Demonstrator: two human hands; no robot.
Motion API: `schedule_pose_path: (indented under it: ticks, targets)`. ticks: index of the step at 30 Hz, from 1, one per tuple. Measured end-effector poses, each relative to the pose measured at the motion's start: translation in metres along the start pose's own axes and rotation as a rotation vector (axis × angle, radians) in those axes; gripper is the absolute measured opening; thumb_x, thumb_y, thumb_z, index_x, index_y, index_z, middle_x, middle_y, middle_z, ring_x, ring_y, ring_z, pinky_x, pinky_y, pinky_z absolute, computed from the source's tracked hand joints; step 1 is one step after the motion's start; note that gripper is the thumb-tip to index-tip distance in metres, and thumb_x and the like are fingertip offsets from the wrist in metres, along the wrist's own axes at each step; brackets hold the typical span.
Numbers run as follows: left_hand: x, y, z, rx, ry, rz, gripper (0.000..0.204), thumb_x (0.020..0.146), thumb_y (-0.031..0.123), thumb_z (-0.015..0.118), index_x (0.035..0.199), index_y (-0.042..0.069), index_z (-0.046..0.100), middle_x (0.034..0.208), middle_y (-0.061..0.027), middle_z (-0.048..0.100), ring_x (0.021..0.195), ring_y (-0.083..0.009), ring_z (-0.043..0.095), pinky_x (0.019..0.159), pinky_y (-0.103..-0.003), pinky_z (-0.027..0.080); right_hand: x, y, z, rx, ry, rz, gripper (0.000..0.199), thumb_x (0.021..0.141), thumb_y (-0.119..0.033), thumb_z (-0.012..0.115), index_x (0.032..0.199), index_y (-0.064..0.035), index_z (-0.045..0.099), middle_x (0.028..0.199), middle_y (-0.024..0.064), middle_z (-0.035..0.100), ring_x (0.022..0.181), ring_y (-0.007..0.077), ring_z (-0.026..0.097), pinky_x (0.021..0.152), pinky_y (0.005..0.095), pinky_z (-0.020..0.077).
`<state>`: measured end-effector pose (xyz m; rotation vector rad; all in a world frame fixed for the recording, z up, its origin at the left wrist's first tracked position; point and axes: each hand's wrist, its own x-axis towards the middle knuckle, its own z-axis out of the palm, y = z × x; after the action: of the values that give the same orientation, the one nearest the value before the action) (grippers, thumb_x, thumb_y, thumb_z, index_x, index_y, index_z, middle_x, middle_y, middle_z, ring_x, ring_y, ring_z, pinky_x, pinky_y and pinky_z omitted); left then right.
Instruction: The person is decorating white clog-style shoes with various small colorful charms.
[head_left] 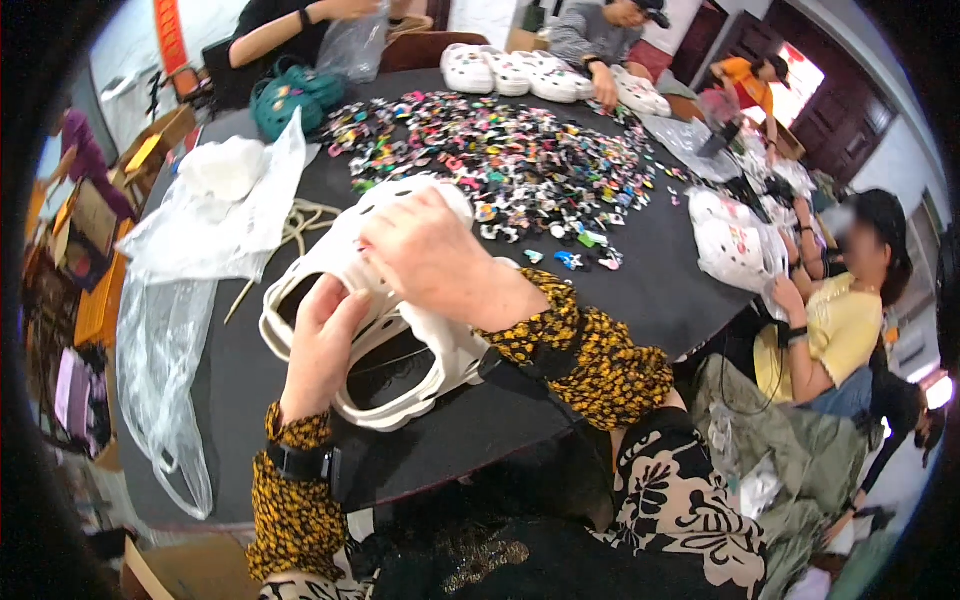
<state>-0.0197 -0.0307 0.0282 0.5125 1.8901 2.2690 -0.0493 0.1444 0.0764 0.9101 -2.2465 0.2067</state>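
Note:
A pair of white clogs [445,345] with holes in their tops lies in front of me on the dark table, heels toward me. My left hand [328,318] grips the left clog near its opening, thumb pressed on the upper. Over that clog's top bends my right hand [430,245], fingers curled and pinched against the surface. Whatever sits between those fingertips is hidden. Beyond the clogs spreads a large pile of small colourful shoe charms [500,160], with a few loose ones nearer my right forearm.
Clear plastic bags [165,350] and a crumpled white bundle [222,170] lie left, beside a beige cord [300,222]. A teal clog [295,100] stands behind them. More white clogs [515,75] line the far edge. Several people work around the table; one at right handles white clogs [735,240].

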Motion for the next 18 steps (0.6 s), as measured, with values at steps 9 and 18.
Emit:
schedule_pose_path:
  ticks: [9,18]
  targets:
    - [-0.003,0.008,0.007,0.108,-0.004,0.024,0.028,0.093,0.004,0.049,0.118,-0.008,0.051,0.105,-0.0092,0.064,0.093,-0.0117,0.059,0.083,-0.025,0.046,-0.047,0.109,-0.036,0.069,0.058,0.538,0.013,0.08,-0.016,0.062,0.085,-0.0038,0.063,0.078,0.016,0.066,0.076,0.0311,0.065,0.069,0.041,0.0507]
    - [-0.001,0.005,0.005,0.099,-0.028,-0.045,0.034,0.092,0.002,0.048,0.124,-0.01,0.046,0.112,-0.0136,0.062,0.099,-0.0142,0.06,0.088,-0.026,0.047,-0.135,0.206,-0.031,-0.024,0.055,0.932,0.019,0.079,-0.015,0.059,0.093,-0.0038,0.064,0.088,0.0168,0.067,0.086,0.035,0.063,0.078,0.0434,0.0494]
